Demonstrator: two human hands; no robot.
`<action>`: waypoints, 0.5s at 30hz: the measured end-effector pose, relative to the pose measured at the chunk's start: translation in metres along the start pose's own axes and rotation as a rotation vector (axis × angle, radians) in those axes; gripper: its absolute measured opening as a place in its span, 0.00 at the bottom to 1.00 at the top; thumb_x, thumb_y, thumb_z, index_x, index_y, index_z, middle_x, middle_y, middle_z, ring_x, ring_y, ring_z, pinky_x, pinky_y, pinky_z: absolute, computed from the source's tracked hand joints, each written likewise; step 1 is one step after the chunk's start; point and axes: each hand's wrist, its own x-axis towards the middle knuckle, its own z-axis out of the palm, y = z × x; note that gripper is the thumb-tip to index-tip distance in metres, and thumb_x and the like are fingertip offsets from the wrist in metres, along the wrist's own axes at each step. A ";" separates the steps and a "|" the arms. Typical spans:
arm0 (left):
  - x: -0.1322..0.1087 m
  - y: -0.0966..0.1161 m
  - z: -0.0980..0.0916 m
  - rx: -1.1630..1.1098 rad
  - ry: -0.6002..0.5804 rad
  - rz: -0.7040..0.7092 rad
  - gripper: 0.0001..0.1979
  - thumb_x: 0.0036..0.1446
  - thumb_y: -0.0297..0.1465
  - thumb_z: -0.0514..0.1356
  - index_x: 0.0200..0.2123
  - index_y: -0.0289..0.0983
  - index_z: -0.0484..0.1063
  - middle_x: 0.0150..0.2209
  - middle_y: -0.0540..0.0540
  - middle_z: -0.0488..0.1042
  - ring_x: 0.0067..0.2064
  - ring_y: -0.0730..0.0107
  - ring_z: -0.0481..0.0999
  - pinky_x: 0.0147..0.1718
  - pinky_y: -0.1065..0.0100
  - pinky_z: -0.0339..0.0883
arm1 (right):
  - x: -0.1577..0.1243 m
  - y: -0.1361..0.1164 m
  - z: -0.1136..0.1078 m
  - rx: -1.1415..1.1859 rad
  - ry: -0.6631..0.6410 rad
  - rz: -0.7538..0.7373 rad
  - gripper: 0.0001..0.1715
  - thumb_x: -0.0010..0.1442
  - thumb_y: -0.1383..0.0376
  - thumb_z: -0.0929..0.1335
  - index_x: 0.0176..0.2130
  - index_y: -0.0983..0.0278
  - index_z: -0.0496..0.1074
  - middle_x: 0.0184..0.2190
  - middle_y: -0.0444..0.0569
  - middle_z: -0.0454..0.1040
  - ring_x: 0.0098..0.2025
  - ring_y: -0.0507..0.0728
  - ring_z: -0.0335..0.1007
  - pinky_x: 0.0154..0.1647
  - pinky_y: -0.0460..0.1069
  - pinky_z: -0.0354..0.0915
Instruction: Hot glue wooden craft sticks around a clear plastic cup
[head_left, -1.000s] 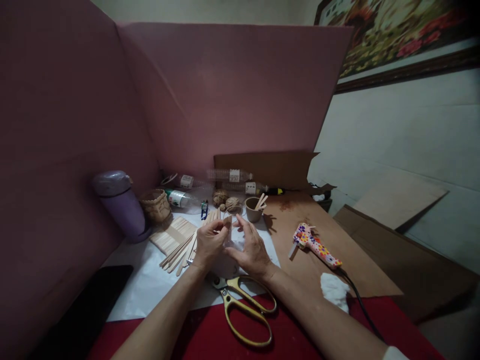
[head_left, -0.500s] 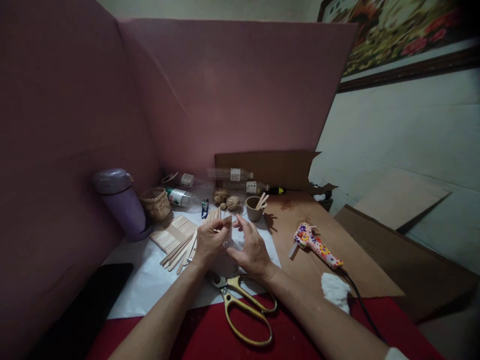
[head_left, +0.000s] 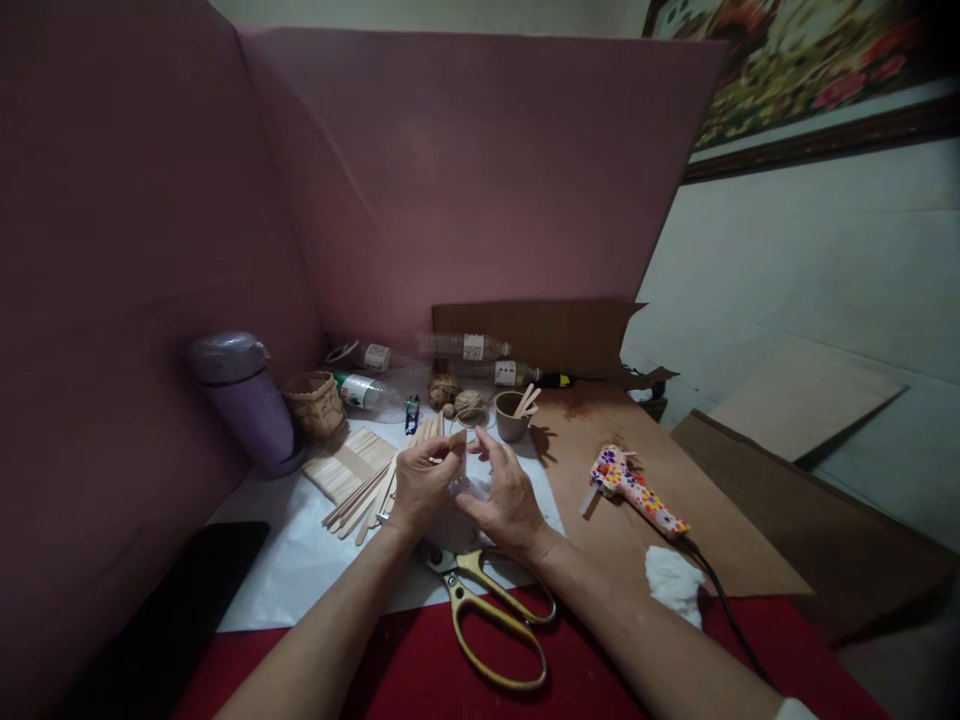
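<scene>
Over the white sheet [head_left: 285,585], my left hand [head_left: 426,482] pinches a small tan piece [head_left: 457,440] between thumb and fingertips; whether it is card or wood I cannot tell. Facing it, my right hand [head_left: 506,492] is curved with thumb and fingers apart. Something clear and shiny [head_left: 469,482] shows between the hands, too blurred to name. Below my wrists lie yellow-handled scissors [head_left: 499,620], their blades partly hidden. Several craft sticks [head_left: 356,505] lie fanned left of my left hand, beside a banded bundle of sticks [head_left: 349,465].
Behind stand a brown cup [head_left: 511,425] with sticks, balls of twine [head_left: 444,390], clear bottles [head_left: 367,392] and a woven basket [head_left: 315,408]. A purple tumbler [head_left: 251,410] is at left. To the right, a flowered glue gun [head_left: 637,490] lies on cardboard [head_left: 720,555] near a white tissue [head_left: 673,585].
The whole view has shifted slightly. The tan piece in my left hand shows a little more of its face; both hands otherwise stay in nearly the same pose.
</scene>
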 end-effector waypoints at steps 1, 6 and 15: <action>0.000 0.000 0.000 0.002 0.004 0.001 0.12 0.51 0.36 0.61 0.24 0.35 0.80 0.19 0.51 0.73 0.23 0.75 0.68 0.24 0.74 0.60 | 0.000 0.000 0.000 0.001 0.000 0.001 0.49 0.49 0.67 0.73 0.66 0.63 0.56 0.50 0.56 0.73 0.51 0.64 0.71 0.54 0.62 0.71; 0.000 -0.001 -0.001 0.017 0.001 0.004 0.11 0.50 0.35 0.61 0.24 0.35 0.79 0.19 0.51 0.73 0.24 0.75 0.69 0.26 0.74 0.61 | -0.001 0.001 0.002 0.009 0.012 -0.002 0.48 0.48 0.67 0.74 0.65 0.64 0.56 0.50 0.56 0.74 0.51 0.64 0.70 0.56 0.62 0.70; 0.000 -0.001 -0.001 0.010 -0.005 -0.010 0.11 0.50 0.36 0.62 0.23 0.35 0.79 0.19 0.50 0.74 0.24 0.74 0.69 0.26 0.73 0.60 | -0.001 0.000 0.000 0.035 0.013 0.018 0.49 0.48 0.68 0.74 0.65 0.61 0.57 0.48 0.53 0.74 0.51 0.63 0.70 0.56 0.61 0.69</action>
